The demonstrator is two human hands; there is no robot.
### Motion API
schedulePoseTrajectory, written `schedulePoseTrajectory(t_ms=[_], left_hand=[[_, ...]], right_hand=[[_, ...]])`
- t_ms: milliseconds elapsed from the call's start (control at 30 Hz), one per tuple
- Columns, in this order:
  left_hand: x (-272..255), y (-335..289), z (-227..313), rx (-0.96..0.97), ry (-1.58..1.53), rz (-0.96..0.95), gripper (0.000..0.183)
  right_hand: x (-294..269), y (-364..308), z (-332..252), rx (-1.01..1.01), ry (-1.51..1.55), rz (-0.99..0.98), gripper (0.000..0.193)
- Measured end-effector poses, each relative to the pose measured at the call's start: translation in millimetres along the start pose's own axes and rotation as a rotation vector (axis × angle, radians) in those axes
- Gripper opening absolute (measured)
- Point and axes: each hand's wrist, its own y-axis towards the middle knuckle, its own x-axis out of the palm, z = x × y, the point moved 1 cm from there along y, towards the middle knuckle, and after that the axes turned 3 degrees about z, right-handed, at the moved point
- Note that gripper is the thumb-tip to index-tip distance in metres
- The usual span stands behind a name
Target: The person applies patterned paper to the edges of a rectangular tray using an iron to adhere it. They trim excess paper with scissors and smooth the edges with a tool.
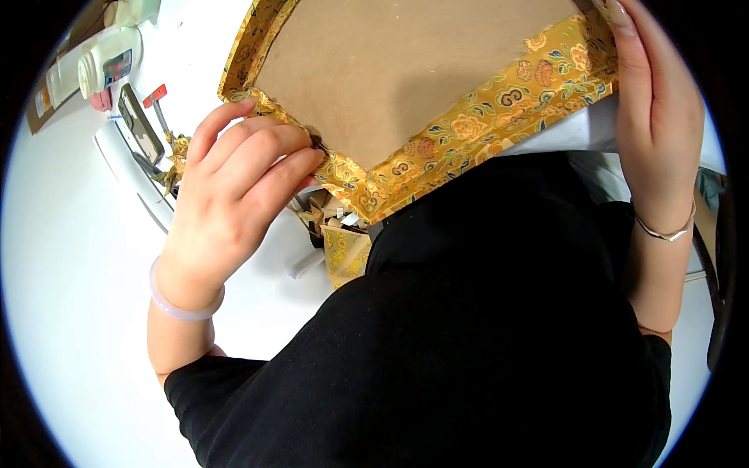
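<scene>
A brown board (390,62) with gold floral brocade (468,129) folded over its edges is held up in front of me, one corner pointing toward my body. My left hand (250,171) is closed on its left edge, fingertips pressing the brocade a little above that corner. What lies under those fingertips is partly a small dark spot that I cannot make out. At the far right, my right hand (659,117) grips the other end of the board, its thumb and fingers along the edge. The upper part of the board runs out of view.
A white table (62,273) lies below. On the left are a dark phone-like case (140,125), a red-ended tool (156,95), gold scraps (178,160) and a white bottle (92,74). A brocade-covered container (346,253) with bits in it stands below the board's corner.
</scene>
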Motion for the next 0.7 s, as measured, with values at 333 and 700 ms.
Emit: schedulePoseTrajectory(t_ms=[333,700], left_hand=[[1,0,1,0.061,-0.02,-0.023,0.026],[6,-5,-3,0.112,-0.006,0.049,0.025]], right_hand=[[-5,-9,7,-0.001,0.001,-0.021,0.018],[-11,-27,20,0.033,-0.002,-0.023,0.019]])
